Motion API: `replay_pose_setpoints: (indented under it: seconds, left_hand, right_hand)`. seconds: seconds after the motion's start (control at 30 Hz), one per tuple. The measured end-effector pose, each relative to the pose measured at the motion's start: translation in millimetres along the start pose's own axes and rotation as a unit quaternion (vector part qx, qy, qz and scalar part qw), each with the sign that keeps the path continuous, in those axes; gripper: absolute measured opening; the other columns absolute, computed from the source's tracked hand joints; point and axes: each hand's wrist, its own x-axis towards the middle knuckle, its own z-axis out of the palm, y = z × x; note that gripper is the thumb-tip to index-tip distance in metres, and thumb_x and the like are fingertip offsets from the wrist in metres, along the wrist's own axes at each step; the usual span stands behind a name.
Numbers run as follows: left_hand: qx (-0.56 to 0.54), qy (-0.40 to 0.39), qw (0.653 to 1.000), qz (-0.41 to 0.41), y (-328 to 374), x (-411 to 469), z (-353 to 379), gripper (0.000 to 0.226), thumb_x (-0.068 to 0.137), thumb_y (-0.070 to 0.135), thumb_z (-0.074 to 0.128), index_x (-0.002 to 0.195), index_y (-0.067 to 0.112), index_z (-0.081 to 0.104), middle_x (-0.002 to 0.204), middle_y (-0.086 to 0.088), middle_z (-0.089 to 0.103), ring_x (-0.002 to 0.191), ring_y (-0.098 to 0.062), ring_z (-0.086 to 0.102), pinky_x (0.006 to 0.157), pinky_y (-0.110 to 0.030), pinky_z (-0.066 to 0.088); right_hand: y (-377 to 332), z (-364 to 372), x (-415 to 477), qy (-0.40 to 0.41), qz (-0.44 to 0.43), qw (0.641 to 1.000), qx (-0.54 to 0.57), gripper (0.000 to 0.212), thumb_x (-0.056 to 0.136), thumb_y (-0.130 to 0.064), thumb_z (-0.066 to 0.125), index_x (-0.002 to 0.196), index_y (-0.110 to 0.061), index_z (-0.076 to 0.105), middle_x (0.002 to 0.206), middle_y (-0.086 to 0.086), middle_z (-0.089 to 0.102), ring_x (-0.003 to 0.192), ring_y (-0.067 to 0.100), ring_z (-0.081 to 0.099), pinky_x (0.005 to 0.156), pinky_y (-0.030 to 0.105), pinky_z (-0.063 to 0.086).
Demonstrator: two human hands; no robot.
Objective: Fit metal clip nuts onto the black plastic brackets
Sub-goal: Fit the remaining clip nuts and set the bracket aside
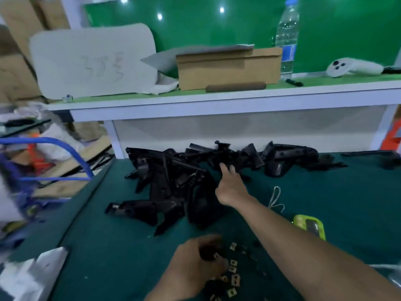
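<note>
Seen from the head camera, a heap of black plastic brackets [173, 183] lies on a green mat [336, 192]. The right hand [231, 184] reaches into the heap, fingers stretched out and touching a bracket. Nearer, the left hand [195, 263] hovers with curled fingers over scattered metal clip nuts [234, 270]; blur hides whether it holds one. A water bottle [287, 35] stands on the shelf behind.

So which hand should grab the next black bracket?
The right hand, probably: it is stretched out onto the pile of black brackets. The left hand is down by the clip nuts, nearer the person and away from the pile.
</note>
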Motion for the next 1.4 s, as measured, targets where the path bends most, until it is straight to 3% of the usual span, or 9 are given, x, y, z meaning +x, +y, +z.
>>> replay_pose_setpoints:
  seconds: [0.17, 0.33, 0.5, 0.67, 0.8, 0.97, 1.1, 1.23, 1.4]
  left_hand:
    - [0.09, 0.02, 0.995, 0.043, 1, 5, 11, 0.016, 0.082, 0.033, 0.078, 0.092, 0.046, 0.077, 0.1, 0.027, 0.058, 0.102, 0.005, 0.056, 0.092, -0.008, 0.039]
    - [0.043, 0.077, 0.996, 0.023, -3, 3, 10, 0.031, 0.082, 0.029, 0.078, 0.061, 0.049, 0.067, 0.09, 0.022, 0.064, 0.094, 0.006, 0.06, 0.084, -0.006, 0.043]
    - [0.026, 0.145, 0.989, 0.021, 0, 1, 12, 0.02, 0.091, 0.038, 0.069, 0.077, 0.049, 0.061, 0.087, 0.024, 0.066, 0.089, 0.006, 0.059, 0.079, -0.013, 0.046]
    - [-0.042, 0.201, 0.979, 0.012, 5, -4, 13, 0.018, 0.096, 0.031, 0.066, 0.092, 0.048, 0.059, 0.082, 0.031, 0.067, 0.081, 0.013, 0.061, 0.068, -0.008, 0.046]
    - [-0.098, 0.178, 0.979, -0.019, 4, -6, 9, 0.025, 0.088, 0.031, 0.078, 0.088, 0.055, 0.071, 0.083, 0.041, 0.067, 0.086, 0.026, 0.056, 0.068, 0.004, 0.04]
    - [-0.295, 0.217, 0.93, -0.03, 5, -6, 14, 0.025, 0.092, 0.017, 0.074, 0.108, 0.037, 0.072, 0.084, 0.004, 0.079, 0.077, -0.01, 0.074, 0.069, -0.021, 0.056]
    - [-0.346, 0.179, 0.92, -0.037, 3, -6, 19, 0.029, 0.1, 0.011, 0.061, 0.108, 0.033, 0.078, 0.091, -0.001, 0.08, 0.081, -0.024, 0.075, 0.075, -0.036, 0.058]
    - [-0.241, 0.162, 0.957, -0.009, 5, -12, 30, 0.03, 0.1, 0.017, 0.064, 0.091, 0.039, 0.081, 0.089, 0.009, 0.079, 0.088, -0.013, 0.076, 0.08, -0.03, 0.058]
    - [-0.208, 0.215, 0.954, -0.01, 7, -12, 33, 0.021, 0.096, 0.014, 0.069, 0.094, 0.032, 0.079, 0.083, 0.013, 0.079, 0.079, -0.004, 0.075, 0.072, -0.025, 0.061]
  right_hand:
    - [6, -5, 33, 0.01, 0.0, 0.983, -0.184, 0.091, 0.086, 0.009, 0.059, 0.159, -0.022, 0.015, 0.167, 0.004, -0.013, 0.15, 0.034, 0.016, 0.112, 0.045, 0.039]
    - [15, -2, 25, 0.11, -0.063, 0.971, -0.205, 0.023, 0.082, 0.015, 0.057, 0.094, -0.004, 0.061, 0.112, 0.013, 0.064, 0.092, 0.029, 0.065, 0.066, 0.033, 0.049]
    - [18, -33, 1, 0.278, -0.02, 0.96, -0.005, 0.019, 0.083, 0.008, 0.056, 0.08, -0.009, 0.063, 0.079, 0.005, 0.065, 0.073, 0.025, 0.063, 0.061, 0.033, 0.054]
    - [26, -67, -66, 0.402, 0.044, 0.869, 0.284, 0.026, 0.085, -0.005, 0.062, 0.087, -0.029, 0.073, 0.071, -0.018, 0.067, 0.059, -0.005, 0.062, 0.041, 0.005, 0.038]
    - [46, -52, -130, 0.264, 0.083, 0.828, 0.488, 0.038, 0.086, 0.008, 0.058, 0.089, -0.025, 0.078, 0.089, -0.012, 0.076, 0.08, -0.002, 0.068, 0.072, 0.02, 0.05]
    - [84, -33, -180, 0.091, 0.122, 0.786, 0.599, 0.039, 0.082, 0.018, 0.047, 0.081, -0.006, 0.078, 0.095, 0.015, 0.076, 0.079, 0.018, 0.072, 0.065, 0.031, 0.053]
    - [96, -33, -188, 0.055, 0.083, 0.848, 0.521, 0.044, 0.081, 0.018, 0.045, 0.082, -0.011, 0.079, 0.091, 0.013, 0.076, 0.085, 0.02, 0.07, 0.074, 0.031, 0.052]
    - [87, -22, -196, 0.078, -0.03, 0.982, 0.169, 0.029, 0.085, -0.007, 0.064, 0.074, -0.03, 0.078, 0.083, -0.016, 0.074, 0.086, 0.001, 0.064, 0.079, 0.008, 0.042]
    - [59, 6, -207, 0.176, -0.155, 0.971, -0.051, 0.026, 0.077, -0.013, 0.069, 0.099, -0.025, 0.075, 0.095, -0.013, 0.07, 0.098, 0.013, 0.055, 0.107, 0.026, 0.028]
